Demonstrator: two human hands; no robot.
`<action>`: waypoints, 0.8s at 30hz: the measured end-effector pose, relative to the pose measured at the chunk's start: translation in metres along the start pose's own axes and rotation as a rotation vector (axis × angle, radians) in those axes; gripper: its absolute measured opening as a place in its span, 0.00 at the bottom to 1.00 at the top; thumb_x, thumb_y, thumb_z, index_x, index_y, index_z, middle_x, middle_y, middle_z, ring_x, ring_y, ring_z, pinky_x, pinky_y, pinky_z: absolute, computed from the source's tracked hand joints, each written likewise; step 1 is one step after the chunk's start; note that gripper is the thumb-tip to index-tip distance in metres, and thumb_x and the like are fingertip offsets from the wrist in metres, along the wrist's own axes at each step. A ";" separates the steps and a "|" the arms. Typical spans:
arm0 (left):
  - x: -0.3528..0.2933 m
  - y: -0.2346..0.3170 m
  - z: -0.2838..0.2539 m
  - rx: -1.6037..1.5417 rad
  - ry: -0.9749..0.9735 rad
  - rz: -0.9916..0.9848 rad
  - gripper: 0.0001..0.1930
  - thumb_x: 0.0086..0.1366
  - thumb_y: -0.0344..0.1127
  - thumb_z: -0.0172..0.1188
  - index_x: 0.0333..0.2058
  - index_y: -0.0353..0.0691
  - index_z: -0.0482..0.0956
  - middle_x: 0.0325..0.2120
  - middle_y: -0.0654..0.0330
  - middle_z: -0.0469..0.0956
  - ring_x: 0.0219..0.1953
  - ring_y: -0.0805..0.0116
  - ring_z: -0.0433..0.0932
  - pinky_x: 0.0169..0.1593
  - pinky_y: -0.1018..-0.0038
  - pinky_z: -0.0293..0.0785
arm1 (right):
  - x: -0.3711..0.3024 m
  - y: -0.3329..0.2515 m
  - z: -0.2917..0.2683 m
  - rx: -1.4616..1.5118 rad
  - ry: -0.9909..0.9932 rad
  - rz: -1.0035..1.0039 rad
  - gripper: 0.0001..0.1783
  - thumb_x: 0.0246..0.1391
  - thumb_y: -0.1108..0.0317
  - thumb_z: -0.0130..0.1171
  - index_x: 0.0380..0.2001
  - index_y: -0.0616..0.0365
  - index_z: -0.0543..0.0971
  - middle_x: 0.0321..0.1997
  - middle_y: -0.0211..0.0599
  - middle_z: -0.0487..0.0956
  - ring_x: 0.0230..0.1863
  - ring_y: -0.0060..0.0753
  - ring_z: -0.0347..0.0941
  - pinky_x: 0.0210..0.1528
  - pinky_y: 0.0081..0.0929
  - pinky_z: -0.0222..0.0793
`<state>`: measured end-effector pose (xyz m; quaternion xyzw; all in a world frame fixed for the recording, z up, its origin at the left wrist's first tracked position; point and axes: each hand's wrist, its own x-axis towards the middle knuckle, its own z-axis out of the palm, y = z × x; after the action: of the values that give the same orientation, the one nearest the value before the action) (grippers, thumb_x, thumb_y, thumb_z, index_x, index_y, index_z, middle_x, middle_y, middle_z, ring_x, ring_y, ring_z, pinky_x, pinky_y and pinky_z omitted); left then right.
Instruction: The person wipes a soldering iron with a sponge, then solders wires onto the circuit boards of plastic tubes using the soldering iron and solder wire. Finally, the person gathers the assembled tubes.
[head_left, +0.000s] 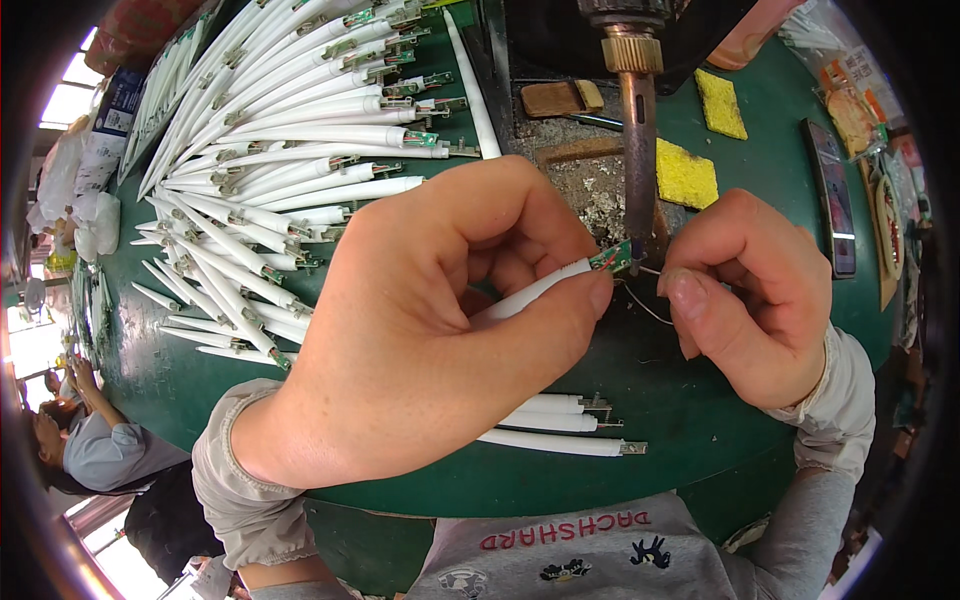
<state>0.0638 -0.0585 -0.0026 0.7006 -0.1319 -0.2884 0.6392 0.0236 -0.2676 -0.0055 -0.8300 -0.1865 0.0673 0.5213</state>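
My left hand (430, 330) is closed around a white tapered tube (535, 288), pinching it between thumb and fingers. From the tube's end pokes a small green circuit board (612, 257), right at the tip of a soldering iron (638, 150) that points down from above. Whether tip and board touch is hard to make out. On the other side, my right hand (755, 295) pinches a thin silvery solder wire (648, 304), its short end reaching toward the board and a loop curving below.
Many white tubes with circuit boards (290, 135) fan out at the left; several more (560, 440) lie near me. Behind the iron sits a solder-spattered tray (560, 160), with yellow sponges (687, 175) beside it. A phone (830, 200) lies at right. Another person (110, 440) sits far left.
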 end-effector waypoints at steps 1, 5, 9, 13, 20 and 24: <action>0.000 0.000 0.000 -0.008 -0.003 0.001 0.07 0.53 0.19 0.58 0.32 0.31 0.71 0.29 0.61 0.72 0.28 0.81 0.70 0.28 0.86 0.67 | 0.000 0.000 0.000 0.001 -0.001 -0.001 0.06 0.54 0.73 0.49 0.28 0.66 0.69 0.24 0.32 0.69 0.16 0.16 0.66 0.18 0.13 0.60; 0.000 -0.001 -0.001 -0.005 -0.015 0.001 0.07 0.53 0.20 0.59 0.32 0.31 0.71 0.29 0.61 0.72 0.28 0.81 0.70 0.28 0.85 0.67 | -0.001 0.001 0.001 0.021 0.004 0.027 0.07 0.55 0.72 0.49 0.29 0.66 0.69 0.26 0.34 0.68 0.17 0.16 0.66 0.19 0.13 0.60; 0.000 -0.002 -0.001 0.006 -0.016 0.060 0.07 0.53 0.20 0.59 0.31 0.31 0.71 0.30 0.60 0.73 0.28 0.81 0.70 0.28 0.85 0.66 | -0.002 0.000 0.001 0.047 0.018 0.049 0.07 0.55 0.71 0.49 0.29 0.66 0.68 0.27 0.34 0.68 0.17 0.16 0.66 0.19 0.13 0.60; -0.001 -0.001 -0.002 0.002 -0.019 0.047 0.07 0.53 0.20 0.59 0.31 0.31 0.71 0.28 0.60 0.73 0.26 0.81 0.70 0.28 0.86 0.65 | -0.002 0.000 0.001 0.023 -0.003 0.046 0.07 0.55 0.71 0.49 0.29 0.65 0.68 0.27 0.34 0.68 0.17 0.16 0.65 0.20 0.13 0.60; -0.003 0.000 -0.004 -0.051 0.001 -0.024 0.07 0.53 0.19 0.57 0.31 0.31 0.71 0.27 0.60 0.73 0.26 0.81 0.70 0.27 0.86 0.65 | 0.000 0.003 0.002 0.025 0.003 -0.019 0.07 0.56 0.71 0.49 0.29 0.65 0.68 0.23 0.31 0.68 0.14 0.14 0.64 0.16 0.12 0.57; -0.001 -0.003 -0.003 0.042 -0.017 0.021 0.06 0.53 0.19 0.57 0.31 0.30 0.71 0.28 0.60 0.73 0.29 0.80 0.70 0.32 0.84 0.66 | -0.002 0.009 0.000 -0.001 0.010 -0.054 0.10 0.57 0.68 0.49 0.28 0.65 0.68 0.18 0.28 0.68 0.12 0.12 0.61 0.14 0.12 0.54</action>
<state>0.0642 -0.0551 -0.0055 0.7097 -0.1509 -0.2848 0.6264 0.0241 -0.2723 -0.0137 -0.8253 -0.2063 0.0490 0.5234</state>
